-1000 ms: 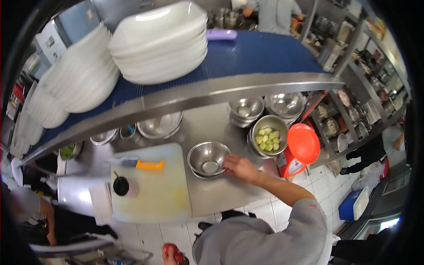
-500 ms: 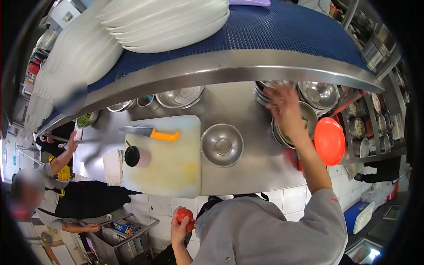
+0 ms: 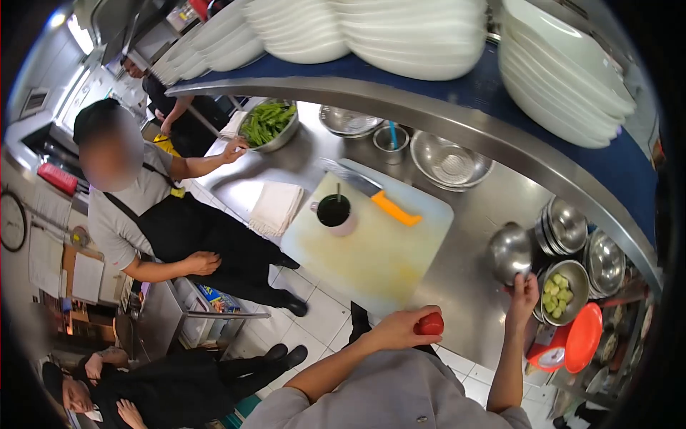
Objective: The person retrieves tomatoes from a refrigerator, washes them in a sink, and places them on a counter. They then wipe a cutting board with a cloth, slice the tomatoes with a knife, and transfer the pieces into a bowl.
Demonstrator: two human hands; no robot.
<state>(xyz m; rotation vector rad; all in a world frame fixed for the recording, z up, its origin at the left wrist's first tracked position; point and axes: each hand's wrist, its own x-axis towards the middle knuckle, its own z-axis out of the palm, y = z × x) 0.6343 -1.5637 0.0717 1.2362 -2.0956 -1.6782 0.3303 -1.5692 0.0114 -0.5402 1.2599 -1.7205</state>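
My left hand (image 3: 401, 329) is closed around a red, round, shiny thing that looks like a tomato (image 3: 429, 324), just off the table's front edge. A small steel bowl (image 3: 510, 252) is tilted above the table, with the fingers of my right hand (image 3: 525, 294) gripping its lower rim. Close to that hand, a larger steel bowl holds pale green cut pieces (image 3: 557, 294). To the left lies a white cutting board (image 3: 371, 268), bearing an orange-handled knife (image 3: 386, 202) and a dark-filled cup (image 3: 334, 211) with a utensil in it.
Stacked steel bowls (image 3: 568, 225) and a red scale with an orange-red tray (image 3: 583, 336) stand at right. White bowls (image 3: 411, 36) line the overhead shelf. A folded cloth (image 3: 276, 207) and a bowl of green vegetables (image 3: 270, 125) are at left, where a co-worker (image 3: 153, 207) stands.
The view has swung left. My right hand has come back from the bowl stacks and now grips a small bowl. The bowl beside the board is gone from its spot. My left hand still holds the tomato.
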